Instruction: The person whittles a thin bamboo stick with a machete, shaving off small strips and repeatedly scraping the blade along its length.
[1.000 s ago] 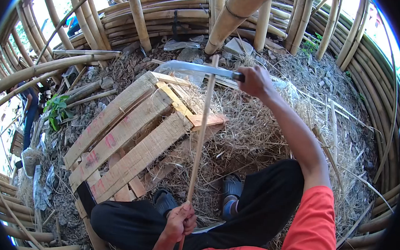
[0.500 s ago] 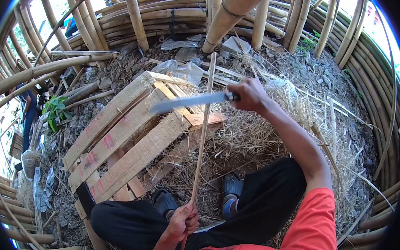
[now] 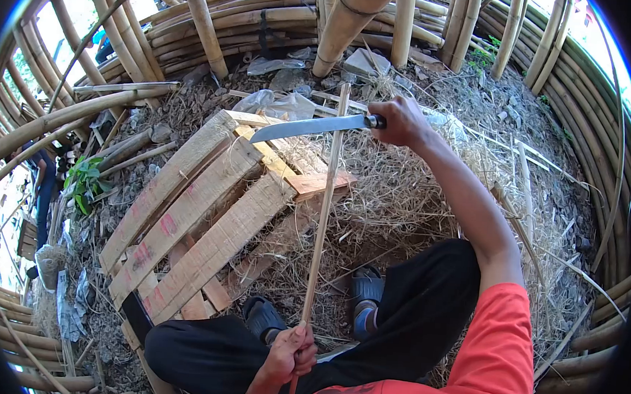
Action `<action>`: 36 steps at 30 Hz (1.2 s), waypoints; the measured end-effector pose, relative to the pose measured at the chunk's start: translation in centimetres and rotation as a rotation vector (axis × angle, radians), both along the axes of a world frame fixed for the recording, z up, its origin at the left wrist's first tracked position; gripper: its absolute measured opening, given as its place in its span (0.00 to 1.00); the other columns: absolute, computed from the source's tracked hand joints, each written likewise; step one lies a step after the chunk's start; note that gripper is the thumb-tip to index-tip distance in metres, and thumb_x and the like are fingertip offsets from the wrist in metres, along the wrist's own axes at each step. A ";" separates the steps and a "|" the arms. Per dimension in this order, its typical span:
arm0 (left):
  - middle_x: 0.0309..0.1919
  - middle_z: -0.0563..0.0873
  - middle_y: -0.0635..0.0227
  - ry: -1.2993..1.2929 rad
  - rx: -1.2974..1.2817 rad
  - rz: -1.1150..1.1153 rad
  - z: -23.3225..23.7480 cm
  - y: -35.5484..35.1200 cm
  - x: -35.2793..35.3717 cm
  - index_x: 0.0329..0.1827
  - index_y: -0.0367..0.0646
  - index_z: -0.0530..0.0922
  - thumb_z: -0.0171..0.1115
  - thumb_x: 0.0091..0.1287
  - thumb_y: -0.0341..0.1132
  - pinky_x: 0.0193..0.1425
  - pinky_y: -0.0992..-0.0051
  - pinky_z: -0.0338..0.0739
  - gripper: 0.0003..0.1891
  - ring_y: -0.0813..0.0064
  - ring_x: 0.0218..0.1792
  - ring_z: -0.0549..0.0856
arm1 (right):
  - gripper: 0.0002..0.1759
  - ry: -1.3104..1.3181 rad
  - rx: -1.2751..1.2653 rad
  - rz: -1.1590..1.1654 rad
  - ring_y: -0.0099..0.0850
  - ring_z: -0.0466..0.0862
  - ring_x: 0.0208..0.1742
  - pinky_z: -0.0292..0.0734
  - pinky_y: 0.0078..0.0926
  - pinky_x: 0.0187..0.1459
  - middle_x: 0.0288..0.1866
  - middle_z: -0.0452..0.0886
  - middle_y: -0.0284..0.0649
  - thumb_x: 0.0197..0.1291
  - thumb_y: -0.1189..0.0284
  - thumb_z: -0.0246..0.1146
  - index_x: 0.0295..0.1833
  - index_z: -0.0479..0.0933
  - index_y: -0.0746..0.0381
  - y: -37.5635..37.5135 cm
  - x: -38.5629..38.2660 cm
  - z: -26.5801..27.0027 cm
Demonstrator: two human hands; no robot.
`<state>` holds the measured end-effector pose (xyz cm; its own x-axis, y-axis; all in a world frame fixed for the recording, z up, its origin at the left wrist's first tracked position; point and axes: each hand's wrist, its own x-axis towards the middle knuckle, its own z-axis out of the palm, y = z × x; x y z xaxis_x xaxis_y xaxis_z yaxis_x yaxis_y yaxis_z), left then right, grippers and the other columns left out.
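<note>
Slender stick point(image 3: 319, 248): rises at a slant between the person's legs, its lower part in the left hand point(image 3: 291, 354), its far end above the ground litter.
Stick's weight and stiffness: probably light and fairly stiff along its length, with some spring toward the unsupported far end; likely to splinter along the grain.
Stick's surface: looks dry, so it should grip well, though a rough edge could prick the skin.
Left hand: fingers wrapped around the stick near the lap, a sound place to hold, well apart from the blade.
Right hand point(image 3: 401, 121): closed on the dark handle of the knife point(image 3: 302, 127).
Knife: its long blade crosses the stick near the far end; whether they touch, I cannot tell. Likely rigid and sharp, so the handle is the only safe hold.
Wooden crate point(image 3: 208, 244): lies beside the stick, over straw point(image 3: 402, 199).
</note>
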<state>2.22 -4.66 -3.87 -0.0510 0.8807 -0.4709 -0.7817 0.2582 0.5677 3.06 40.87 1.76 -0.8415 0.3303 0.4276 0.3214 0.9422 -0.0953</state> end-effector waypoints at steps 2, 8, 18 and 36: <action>0.11 0.56 0.80 0.001 -0.017 0.023 0.2 0.4 0.0 0.27 0.48 0.61 0.43 0.76 0.55 0.12 0.82 0.49 0.23 0.87 0.10 0.54 | 0.04 -0.054 0.011 0.000 0.39 0.82 0.21 0.76 0.38 0.26 0.17 0.79 0.41 0.49 0.69 0.63 0.27 0.80 0.57 0.4 -0.2 0.3; 0.15 0.62 0.78 0.254 0.129 -0.130 -0.6 -2.4 0.5 0.32 0.43 0.67 0.45 0.77 0.50 0.14 0.83 0.55 0.20 0.86 0.12 0.61 | 0.12 0.063 -0.153 -0.666 0.43 0.85 0.34 0.80 0.41 0.39 0.33 0.85 0.49 0.55 0.61 0.62 0.37 0.83 0.56 10.1 3.8 -0.2; 0.16 0.61 0.80 0.225 -0.101 0.090 -1.5 -1.2 -0.7 0.41 0.41 0.72 0.43 0.78 0.47 0.15 0.84 0.51 0.18 0.89 0.14 0.56 | 0.24 0.020 -0.633 -0.378 0.24 0.76 0.22 0.71 0.27 0.26 0.21 0.77 0.33 0.56 0.49 0.67 0.34 0.80 0.62 5.1 5.0 -2.9; 0.21 0.69 0.76 0.520 -0.034 0.182 3.2 0.3 -1.7 0.41 0.44 0.68 0.44 0.78 0.48 0.20 0.85 0.60 0.16 0.87 0.18 0.65 | 0.14 0.132 -1.436 0.366 0.14 0.64 0.17 0.57 0.17 0.19 0.17 0.66 0.24 0.62 0.61 0.67 0.37 0.79 0.62 -14.1 -2.5 5.5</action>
<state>0.55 -4.36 -0.68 -0.4343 0.8206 -0.3715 -0.4345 0.1704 0.8844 0.54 26.76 7.31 -0.9508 0.3097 0.0055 0.0088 0.0448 -0.9990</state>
